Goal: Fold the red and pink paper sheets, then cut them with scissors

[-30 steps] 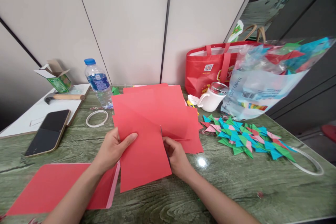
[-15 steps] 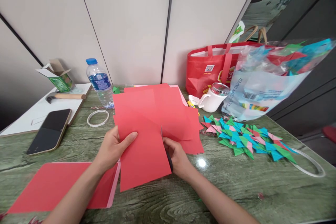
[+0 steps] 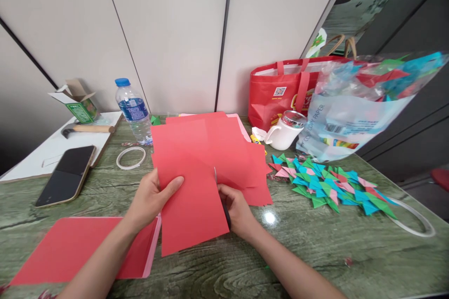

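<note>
My left hand [image 3: 154,198] pinches a sheet of red paper [image 3: 191,215] by its left edge, thumb on top and fingers underneath. On the right, my right hand [image 3: 236,208] is closed around a pair of scissors [image 3: 226,215]. A dark handle shows beside the palm, and a sliver of blade pokes through a cut running up the sheet's middle. Most of the scissors is hidden by the paper and fingers. Behind the held sheet lie more red sheets [image 3: 257,168], loosely stacked. Another pile of red paper [image 3: 80,247], with pink edges showing, rests under my left forearm.
Left: a phone [image 3: 66,175], a sickle [image 3: 87,128], an opened box [image 3: 79,105], a water bottle [image 3: 133,112] and a white ring [image 3: 131,157]. Right: a mug [image 3: 285,133], a red bag [image 3: 270,88], a plastic bag of folded paper [image 3: 340,121] and a colourful folded-paper strip [image 3: 326,184].
Almost nothing differs. The held red sheet has shifted very slightly; both hands keep the same hold and place.
</note>
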Motion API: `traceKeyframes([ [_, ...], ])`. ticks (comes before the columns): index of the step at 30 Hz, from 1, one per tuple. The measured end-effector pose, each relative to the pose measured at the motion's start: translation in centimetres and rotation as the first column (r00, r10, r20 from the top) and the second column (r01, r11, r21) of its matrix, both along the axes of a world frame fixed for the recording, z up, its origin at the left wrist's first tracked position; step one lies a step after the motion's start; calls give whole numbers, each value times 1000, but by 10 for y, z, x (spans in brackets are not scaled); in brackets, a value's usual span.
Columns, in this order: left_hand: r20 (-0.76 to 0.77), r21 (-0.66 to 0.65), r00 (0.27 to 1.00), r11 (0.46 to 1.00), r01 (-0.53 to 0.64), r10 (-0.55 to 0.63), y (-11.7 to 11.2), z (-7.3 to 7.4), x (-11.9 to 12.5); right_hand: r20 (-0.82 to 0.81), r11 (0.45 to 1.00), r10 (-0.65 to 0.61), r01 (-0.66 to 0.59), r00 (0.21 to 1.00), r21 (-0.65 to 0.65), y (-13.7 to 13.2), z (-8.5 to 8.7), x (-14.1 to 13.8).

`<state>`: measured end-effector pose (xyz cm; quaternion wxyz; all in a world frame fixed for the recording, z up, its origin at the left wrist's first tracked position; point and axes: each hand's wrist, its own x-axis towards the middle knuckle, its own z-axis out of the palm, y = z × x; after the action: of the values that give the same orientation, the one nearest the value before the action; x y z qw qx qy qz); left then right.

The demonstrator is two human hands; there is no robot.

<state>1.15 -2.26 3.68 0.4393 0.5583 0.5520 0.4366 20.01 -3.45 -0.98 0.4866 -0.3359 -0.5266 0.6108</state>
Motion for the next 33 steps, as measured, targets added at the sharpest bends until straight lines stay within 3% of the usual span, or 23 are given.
traceKeyframes([
  [8,38,-17,999,1000,21,-20,-2,1,0,-61,1000,-7,7,998,-4,1,-2,-1],
  [23,39,2,999,1000,8,-8,-1,3,5,-25,998,-71,70,997,-7,1,-6,-2],
  [33,-38,34,997,997,64,-63,-2,2,8,-19,996,-87,87,996,21,1,-2,-1],
])
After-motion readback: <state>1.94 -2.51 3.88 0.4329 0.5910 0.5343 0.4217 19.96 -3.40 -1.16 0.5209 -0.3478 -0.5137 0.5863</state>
